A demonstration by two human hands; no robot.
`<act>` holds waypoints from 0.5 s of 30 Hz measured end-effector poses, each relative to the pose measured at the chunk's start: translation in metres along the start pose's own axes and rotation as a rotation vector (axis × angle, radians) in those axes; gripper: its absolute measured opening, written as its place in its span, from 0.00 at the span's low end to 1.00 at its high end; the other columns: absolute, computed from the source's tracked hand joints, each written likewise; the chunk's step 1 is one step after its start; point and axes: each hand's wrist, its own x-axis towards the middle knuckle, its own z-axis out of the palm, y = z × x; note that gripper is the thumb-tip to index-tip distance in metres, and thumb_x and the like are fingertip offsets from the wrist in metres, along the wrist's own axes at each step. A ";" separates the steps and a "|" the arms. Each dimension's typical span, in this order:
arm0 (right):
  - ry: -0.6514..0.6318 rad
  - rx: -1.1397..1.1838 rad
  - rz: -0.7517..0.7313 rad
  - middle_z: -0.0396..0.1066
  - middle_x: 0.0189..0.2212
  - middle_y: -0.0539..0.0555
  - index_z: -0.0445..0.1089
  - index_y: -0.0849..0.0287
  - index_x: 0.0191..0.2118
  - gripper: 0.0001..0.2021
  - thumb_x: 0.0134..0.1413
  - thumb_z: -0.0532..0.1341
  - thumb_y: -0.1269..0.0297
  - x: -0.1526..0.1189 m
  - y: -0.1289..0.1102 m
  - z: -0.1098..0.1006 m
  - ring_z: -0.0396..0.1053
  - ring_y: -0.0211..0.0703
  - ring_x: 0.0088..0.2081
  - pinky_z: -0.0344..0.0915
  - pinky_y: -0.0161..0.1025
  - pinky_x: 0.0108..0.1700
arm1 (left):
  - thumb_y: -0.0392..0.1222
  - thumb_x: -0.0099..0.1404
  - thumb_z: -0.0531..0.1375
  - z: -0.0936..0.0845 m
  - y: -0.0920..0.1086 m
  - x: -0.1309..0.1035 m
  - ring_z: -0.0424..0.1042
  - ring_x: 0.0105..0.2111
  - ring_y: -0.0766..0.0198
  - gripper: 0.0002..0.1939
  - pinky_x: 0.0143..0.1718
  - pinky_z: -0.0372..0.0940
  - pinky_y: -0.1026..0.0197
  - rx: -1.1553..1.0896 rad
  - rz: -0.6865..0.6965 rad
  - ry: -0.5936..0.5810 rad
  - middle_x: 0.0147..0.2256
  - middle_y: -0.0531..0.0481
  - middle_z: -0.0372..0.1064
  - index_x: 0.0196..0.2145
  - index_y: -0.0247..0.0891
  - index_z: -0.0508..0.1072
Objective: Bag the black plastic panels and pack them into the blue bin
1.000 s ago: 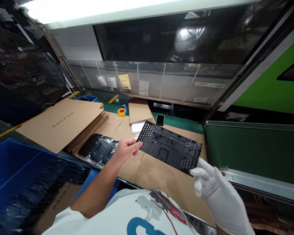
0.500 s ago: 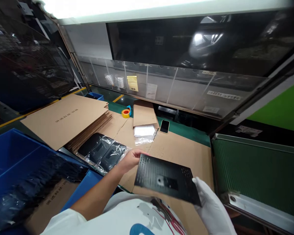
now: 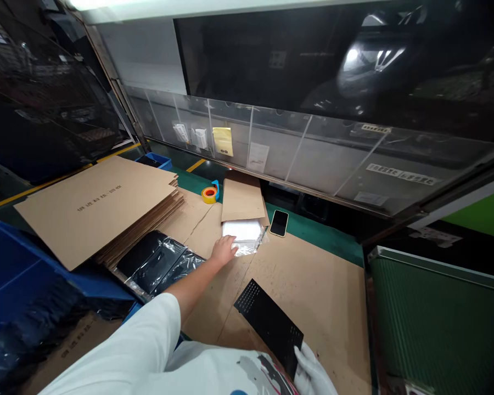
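My bare left hand [image 3: 224, 250] reaches forward to the stack of clear plastic bags [image 3: 242, 233]. Its fingers close on the bags' near left edge; how many layers are between them I cannot make out. The bags stick out of a brown cardboard sleeve [image 3: 242, 196]. In a white glove, my right hand [image 3: 310, 370] grips the lower right end of a thin black panel [image 3: 269, 323] with rows of slots at its ends. The panel is tilted above the cardboard-covered table, close to my body.
Flat cardboard sheets [image 3: 102, 203] are piled at the left, beside bagged black panels [image 3: 156, 263]. Blue bins [image 3: 20, 269] stand lower left. Tape rolls [image 3: 209, 195] and a phone [image 3: 279, 223] lie toward the back. A green ribbed conveyor [image 3: 440, 323] borders the right.
My left hand has let go of the black panel and moved forward to the plastic bags. The panel, now in my right hand alone, has turned and moved lower.
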 end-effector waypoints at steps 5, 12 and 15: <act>0.145 0.042 0.006 0.78 0.43 0.51 0.78 0.45 0.43 0.21 0.38 0.72 0.50 0.019 0.021 -0.024 0.65 0.56 0.58 0.63 0.49 0.60 | 0.51 0.60 0.62 0.012 -0.003 0.051 0.49 0.65 0.41 0.37 0.63 0.38 0.35 0.237 0.097 -0.119 0.65 0.32 0.51 0.62 0.34 0.59; 0.231 0.109 0.103 0.79 0.41 0.48 0.78 0.42 0.36 0.16 0.35 0.73 0.51 0.034 0.036 -0.064 0.63 0.55 0.60 0.64 0.50 0.61 | 0.55 0.58 0.63 0.008 -0.010 0.044 0.54 0.61 0.44 0.38 0.63 0.40 0.41 0.383 0.225 -0.051 0.60 0.35 0.57 0.61 0.35 0.61; 0.216 0.140 0.102 0.79 0.42 0.48 0.79 0.43 0.34 0.13 0.37 0.73 0.51 0.035 0.037 -0.064 0.64 0.55 0.59 0.65 0.50 0.60 | 0.50 0.60 0.62 0.008 -0.016 0.023 0.61 0.54 0.45 0.28 0.58 0.50 0.43 0.430 0.237 -0.032 0.55 0.36 0.63 0.56 0.35 0.66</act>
